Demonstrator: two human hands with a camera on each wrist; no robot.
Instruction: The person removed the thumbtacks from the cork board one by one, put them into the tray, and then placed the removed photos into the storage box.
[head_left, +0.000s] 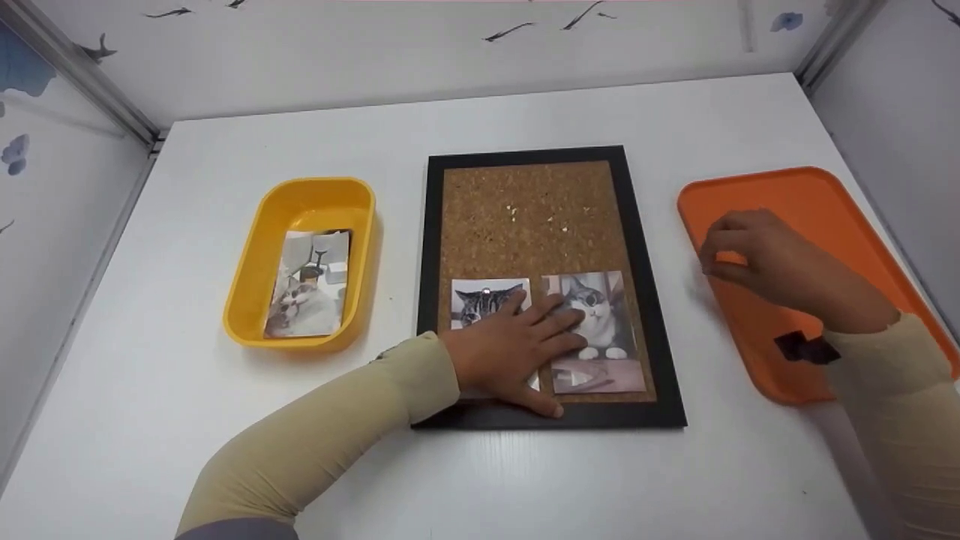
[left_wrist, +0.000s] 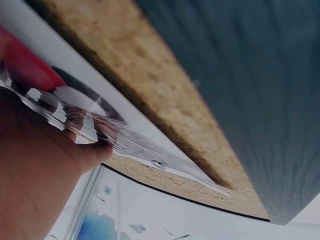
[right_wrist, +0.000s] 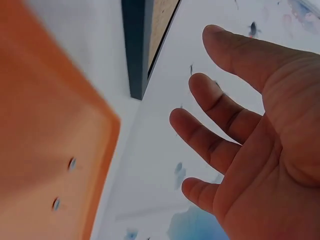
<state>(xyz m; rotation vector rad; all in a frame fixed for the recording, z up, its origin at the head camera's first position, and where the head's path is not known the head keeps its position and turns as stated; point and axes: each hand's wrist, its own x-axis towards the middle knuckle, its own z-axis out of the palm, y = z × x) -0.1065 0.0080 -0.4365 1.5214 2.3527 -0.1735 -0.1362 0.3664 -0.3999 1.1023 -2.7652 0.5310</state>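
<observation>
My left hand point(head_left: 510, 349) lies with fingers spread over a striped-cat photo point(head_left: 472, 300) on the lower left of a black-framed corkboard point(head_left: 525, 225). A shiny pushpin point(head_left: 486, 291) sits at that photo's top edge. The fingertips reach onto a second cat photo point(head_left: 600, 375) at the lower right. In the left wrist view, the first photo's edge point(left_wrist: 165, 135) stands slightly off the cork. Over the orange tray point(head_left: 795, 206) hovers my right hand point(head_left: 772, 262), its fingers loosely bent and holding nothing. Two small metallic pins point(right_wrist: 72, 164) show on the tray in the right wrist view.
A yellow bin point(head_left: 364, 225) left of the board holds cat photos point(head_left: 315, 300). Small shiny specks mark the board's upper cork. A dark piece point(head_left: 806, 347) shows beside the right cuff. White patterned walls point(head_left: 375, 52) border the white table point(head_left: 397, 135).
</observation>
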